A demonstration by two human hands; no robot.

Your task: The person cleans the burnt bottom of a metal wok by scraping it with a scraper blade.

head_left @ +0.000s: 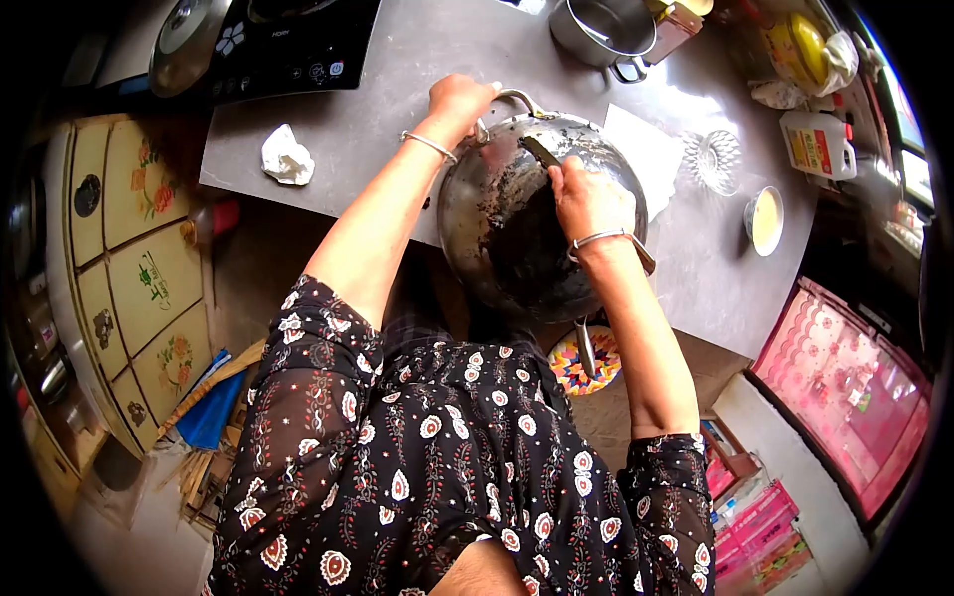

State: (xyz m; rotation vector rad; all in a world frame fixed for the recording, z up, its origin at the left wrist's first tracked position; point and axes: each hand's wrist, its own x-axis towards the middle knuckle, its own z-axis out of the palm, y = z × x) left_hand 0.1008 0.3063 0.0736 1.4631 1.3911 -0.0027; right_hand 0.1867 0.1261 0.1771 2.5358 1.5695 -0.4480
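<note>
A large round metal pan, apparently a wok, overhangs the near edge of the grey table with a soot-blackened surface facing me. Patches of black crust and bare metal show on it. My left hand is closed around its curved loop handle at the far side. Pressed near the pan's upper middle, my right hand is closed on a knife. The dark blade points up and left onto the crust, and the handle end emerges behind the wrist. A metal handle sticks out below the pan.
A crumpled white cloth or paper lies left, below a black induction cooktop. Beyond the pan stand a grey pot, a glass dish, a small bowl and a white jug. A white sheet lies beside the pan.
</note>
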